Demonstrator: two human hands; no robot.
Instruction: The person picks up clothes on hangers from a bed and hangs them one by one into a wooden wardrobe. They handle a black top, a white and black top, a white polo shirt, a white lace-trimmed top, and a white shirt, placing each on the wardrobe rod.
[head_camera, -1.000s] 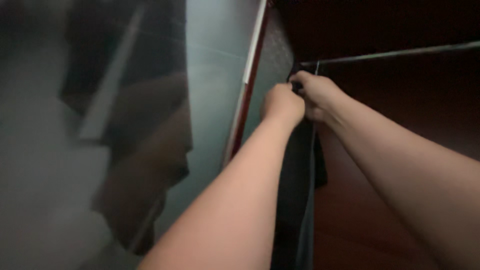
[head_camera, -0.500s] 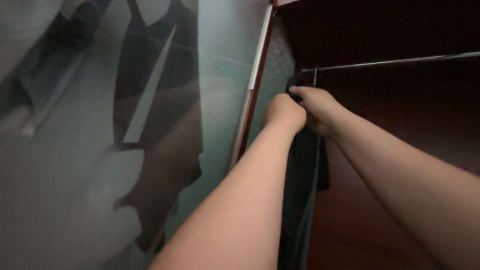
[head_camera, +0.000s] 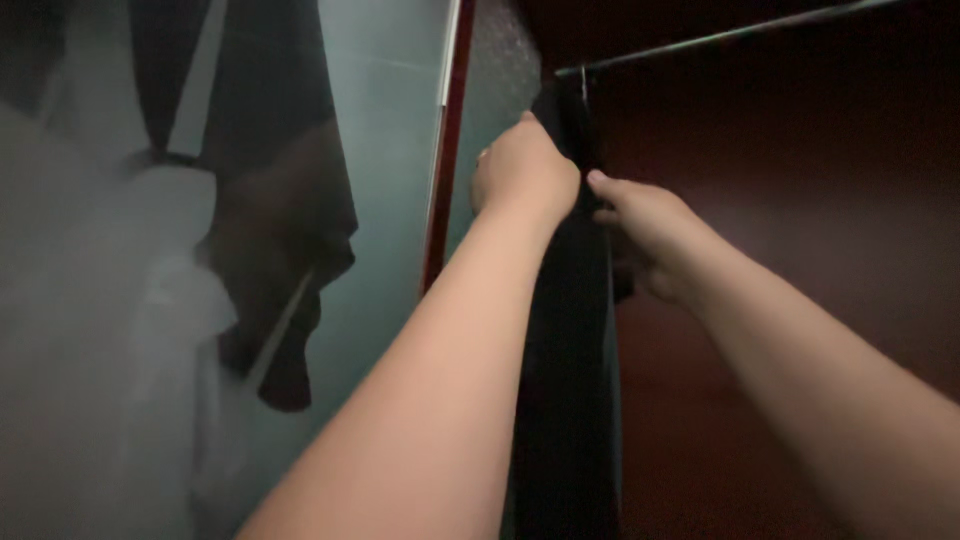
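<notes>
A dark garment (head_camera: 568, 330) hangs from a thin metal rail (head_camera: 720, 35) in the upper middle of the frame, the left hand (head_camera: 522, 172) fisted on its top edge, the right hand (head_camera: 640, 235) pinching its side just below, beside a frosted glass door (head_camera: 380, 120).

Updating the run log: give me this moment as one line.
left hand: gripping top of dark hanging garment | right hand: closed on its edge | thin metal rail: garment hangs from it | frosted glass door: left
</notes>
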